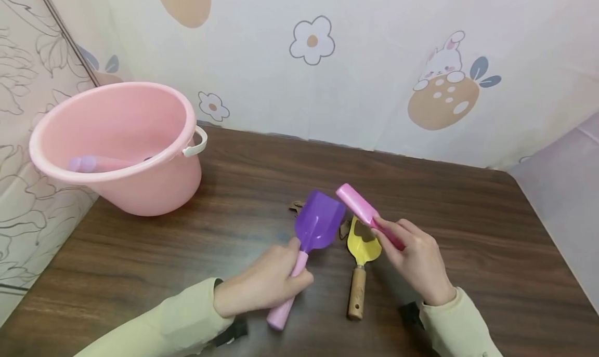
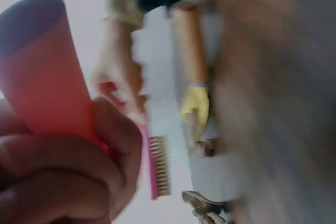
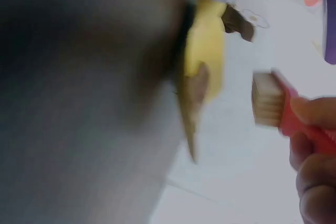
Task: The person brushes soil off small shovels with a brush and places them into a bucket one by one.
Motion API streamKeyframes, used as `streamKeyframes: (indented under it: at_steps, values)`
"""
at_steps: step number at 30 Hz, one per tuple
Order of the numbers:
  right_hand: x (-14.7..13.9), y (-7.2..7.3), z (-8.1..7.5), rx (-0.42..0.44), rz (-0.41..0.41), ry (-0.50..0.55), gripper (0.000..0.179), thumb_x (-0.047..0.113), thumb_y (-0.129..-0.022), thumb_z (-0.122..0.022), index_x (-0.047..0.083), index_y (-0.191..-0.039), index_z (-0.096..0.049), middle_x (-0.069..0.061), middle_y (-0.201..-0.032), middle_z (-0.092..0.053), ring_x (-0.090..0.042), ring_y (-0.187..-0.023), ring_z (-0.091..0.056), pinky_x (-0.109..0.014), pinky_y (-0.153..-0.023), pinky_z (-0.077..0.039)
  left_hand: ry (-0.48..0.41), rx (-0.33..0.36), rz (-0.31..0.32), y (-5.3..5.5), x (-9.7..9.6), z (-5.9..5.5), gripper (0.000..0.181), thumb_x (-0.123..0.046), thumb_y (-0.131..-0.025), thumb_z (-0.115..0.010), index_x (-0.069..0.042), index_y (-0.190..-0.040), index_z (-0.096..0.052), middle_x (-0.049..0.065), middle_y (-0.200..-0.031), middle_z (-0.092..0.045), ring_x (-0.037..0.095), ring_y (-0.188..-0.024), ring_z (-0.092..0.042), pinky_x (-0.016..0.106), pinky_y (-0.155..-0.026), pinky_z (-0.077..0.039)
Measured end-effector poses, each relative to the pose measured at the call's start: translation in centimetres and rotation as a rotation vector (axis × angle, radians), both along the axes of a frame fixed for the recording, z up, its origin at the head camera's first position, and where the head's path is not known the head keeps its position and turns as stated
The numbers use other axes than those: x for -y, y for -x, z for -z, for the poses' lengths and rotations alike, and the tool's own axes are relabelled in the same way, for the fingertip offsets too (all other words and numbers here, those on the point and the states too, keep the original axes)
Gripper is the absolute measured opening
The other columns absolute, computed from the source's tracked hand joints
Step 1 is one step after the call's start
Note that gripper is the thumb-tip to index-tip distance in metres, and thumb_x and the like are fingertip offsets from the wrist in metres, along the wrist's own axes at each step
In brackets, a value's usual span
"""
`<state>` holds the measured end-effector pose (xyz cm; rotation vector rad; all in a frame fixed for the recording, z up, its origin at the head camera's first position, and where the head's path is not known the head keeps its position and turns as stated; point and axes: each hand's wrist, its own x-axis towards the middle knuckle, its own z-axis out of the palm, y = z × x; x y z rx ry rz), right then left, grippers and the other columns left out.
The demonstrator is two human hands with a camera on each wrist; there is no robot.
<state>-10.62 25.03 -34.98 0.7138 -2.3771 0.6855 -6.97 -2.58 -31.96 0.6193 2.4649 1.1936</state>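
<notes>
Purple scoop (image 1: 323,219) gripped at handle by left hand (image 1: 267,281), fingers wrapped around. Pink brush (image 1: 357,203) held by right hand (image 1: 418,261), fingers curled on handle, bristles raised. Yellow scoop (image 1: 367,250) laid on table (image 1: 468,216) between hands; brown leaf (image 1: 344,229) beside it. Bucket (image 1: 161,193) set far left. Table's far edge met by wall (image 1: 374,87); right edge well apart from right hand.

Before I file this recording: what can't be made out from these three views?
Pink bucket: head view; front wall hides part of its contents.
Purple shovel: head view; left hand covers part of its handle.
Brown patch on the yellow shovel: head view, partly behind the pink brush; right wrist view, blurred. Its nature is unclear.
</notes>
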Motion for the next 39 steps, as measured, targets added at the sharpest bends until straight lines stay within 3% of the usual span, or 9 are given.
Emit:
streamKeyframes:
  at_steps: [3,6,9,12,16,19,21,28,39]
  values:
    - [-0.6,-0.2,0.2,0.045,0.058,-0.027,0.032,0.027,-0.082,-0.076,0.004,-0.103,-0.073,0.004,-0.065,-0.055,0.0,-0.054,-0.03,-0.012,-0.045,-0.025,-0.001,-0.014,-0.024,0.2,0.2,-0.3,0.02,-0.014,-0.078,-0.057,-0.001,-0.09,-0.047,0.0,-0.063,-0.048,0.004,-0.049,-0.047,0.022,-0.041,-0.041]
    - [-0.5,-0.6,0.3,0.06,0.051,-0.013,0.037,0.008,-0.069,-0.084,0.005,-0.105,-0.073,0.006,-0.065,-0.053,0.001,-0.055,-0.03,-0.012,-0.046,-0.025,0.013,-0.004,-0.013,0.3,0.3,-0.4,0.019,-0.013,-0.078,-0.056,-0.001,-0.09,-0.047,-0.001,-0.062,-0.047,0.004,-0.048,-0.046,0.023,-0.041,-0.041]
    - [-0.3,-0.9,0.3,0.063,0.033,0.022,0.032,0.028,-0.082,-0.075,0.006,-0.105,-0.073,0.007,-0.066,-0.053,0.001,-0.056,-0.031,-0.011,-0.048,-0.025,0.02,0.005,-0.01,0.4,0.3,-0.3,0.019,-0.013,-0.078,-0.056,-0.001,-0.09,-0.047,-0.001,-0.062,-0.048,0.004,-0.048,-0.047,0.023,-0.041,-0.041]
    - [-0.1,-1.2,0.1,0.076,0.017,0.059,0.045,0.046,-0.09,-0.058,0.007,-0.106,-0.072,0.005,-0.07,-0.06,-0.001,-0.056,-0.033,-0.011,-0.05,-0.026,0.017,0.007,-0.014,0.5,0.4,-0.1,0.018,-0.014,-0.079,-0.056,-0.001,-0.09,-0.047,-0.001,-0.062,-0.048,0.004,-0.047,-0.047,0.023,-0.04,-0.04]
    - [0.1,-1.6,0.0,0.11,0.005,0.074,0.03,0.022,-0.082,-0.076,0.008,-0.108,-0.071,0.004,-0.069,-0.058,0.0,-0.055,-0.032,-0.011,-0.051,-0.026,0.013,0.014,-0.026,0.6,0.4,0.0,0.018,-0.014,-0.079,-0.055,-0.001,-0.09,-0.048,0.0,-0.062,-0.048,0.005,-0.047,-0.048,0.024,-0.04,-0.041]
    - [0.3,-1.8,0.1,0.137,0.003,0.074,0.042,0.0,-0.07,-0.081,0.01,-0.109,-0.07,0.009,-0.063,-0.045,0.002,-0.053,-0.028,-0.01,-0.048,-0.023,0.016,0.006,-0.038,0.7,0.4,-0.1,0.019,-0.014,-0.079,-0.055,-0.001,-0.092,-0.048,0.001,-0.063,-0.049,0.006,-0.049,-0.049,0.024,-0.042,-0.042]
    - [0.4,-1.9,0.2,0.161,-0.004,0.079,0.043,-0.002,-0.069,-0.08,0.012,-0.108,-0.069,0.011,-0.062,-0.039,0.003,-0.052,-0.027,-0.011,-0.046,-0.022,0.016,0.0,-0.04,0.8,0.4,-0.2,0.019,-0.014,-0.08,-0.055,-0.001,-0.092,-0.048,0.001,-0.064,-0.049,0.006,-0.05,-0.049,0.024,-0.043,-0.043]
    - [1.5,-2.3,0.3,0.313,-0.104,0.089,0.033,-0.001,-0.08,-0.072,0.018,-0.107,-0.066,0.017,-0.062,-0.047,0.007,-0.049,-0.029,-0.011,-0.042,-0.024,-0.015,-0.004,-0.037,0.8,0.4,-0.7,0.018,-0.014,-0.081,-0.055,-0.002,-0.093,-0.048,0.0,-0.064,-0.05,0.005,-0.05,-0.049,0.024,-0.044,-0.043]
    - [2.5,-1.9,0.5,0.451,-0.319,0.075,0.017,0.001,-0.093,-0.057,0.017,-0.092,-0.062,0.016,-0.058,-0.043,0.008,-0.051,-0.037,-0.008,-0.047,-0.032,-0.047,0.019,-0.031,0.9,0.3,-0.9,0.017,-0.015,-0.083,-0.053,-0.003,-0.095,-0.048,-0.001,-0.064,-0.048,0.004,-0.05,-0.048,0.024,-0.044,-0.043]
